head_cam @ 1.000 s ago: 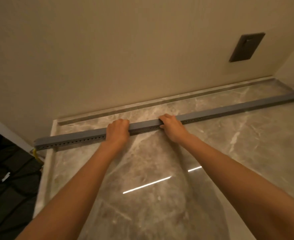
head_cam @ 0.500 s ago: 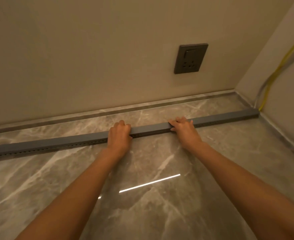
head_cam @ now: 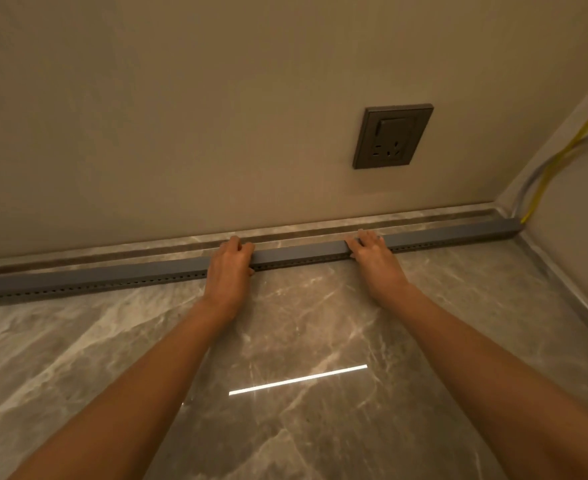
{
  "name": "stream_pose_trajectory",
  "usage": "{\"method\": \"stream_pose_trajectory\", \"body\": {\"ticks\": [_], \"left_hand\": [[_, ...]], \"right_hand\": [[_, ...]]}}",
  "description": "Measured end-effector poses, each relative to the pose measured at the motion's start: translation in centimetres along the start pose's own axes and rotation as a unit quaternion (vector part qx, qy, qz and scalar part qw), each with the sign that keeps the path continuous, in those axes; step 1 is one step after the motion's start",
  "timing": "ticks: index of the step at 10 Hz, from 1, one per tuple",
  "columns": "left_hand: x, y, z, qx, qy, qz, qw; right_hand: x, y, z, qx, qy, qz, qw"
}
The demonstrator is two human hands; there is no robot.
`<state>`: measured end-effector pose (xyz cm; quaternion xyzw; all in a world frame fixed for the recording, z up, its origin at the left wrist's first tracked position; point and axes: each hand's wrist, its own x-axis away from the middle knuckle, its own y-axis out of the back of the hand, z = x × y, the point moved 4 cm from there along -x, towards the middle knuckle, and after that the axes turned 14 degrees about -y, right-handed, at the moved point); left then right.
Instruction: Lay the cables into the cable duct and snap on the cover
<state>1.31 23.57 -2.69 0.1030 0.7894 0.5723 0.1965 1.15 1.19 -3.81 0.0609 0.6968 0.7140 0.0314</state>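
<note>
Shifted closer to the wall (head_cam: 181, 133), the grey cable duct (head_cam: 147, 273) lies on glossy marble floor (head_cam: 285, 427), right end by the corner cables (head_cam: 559, 159). The left hand (head_cam: 230, 268) curls its grip round it; the right hand (head_cam: 373, 261) presses flat on top.

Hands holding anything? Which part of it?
Both are on the cable duct, partway along its visible length. The left hand grips it, fingers curled over the top; the right hand lies across the top, fingers fairly straight, pressing rather than gripping.
</note>
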Motion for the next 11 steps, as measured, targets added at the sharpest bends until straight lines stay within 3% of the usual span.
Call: {"method": "stream_pose_trajectory", "body": {"ticks": [4, 7, 9, 11], "left_hand": [[-2.2, 0.2, -1.0, -0.141, -0.069, -0.006, 0.988], [-5.5, -2.8, -3.9, -0.114, 0.031, 0.005, 0.993], [-6.4, -2.0, -5.3, -0.149, 0.077, 0.071, 0.983], [-4.4, -1.1, -6.8, -0.090, 0.120, 0.117, 0.982]], "right_hand": [[-3.1, 1.3, 0.3, 0.076, -0.003, -0.018, 0.997], [-4.1, 1.3, -0.3, 0.068, 0.070, -0.025, 0.995], [-3.4, 1.9, 0.1, 0.048, 0.059, -0.012, 0.997], [-2.1, 3.3, -1.4, -0.007, 0.039, 0.046, 0.998]]}}
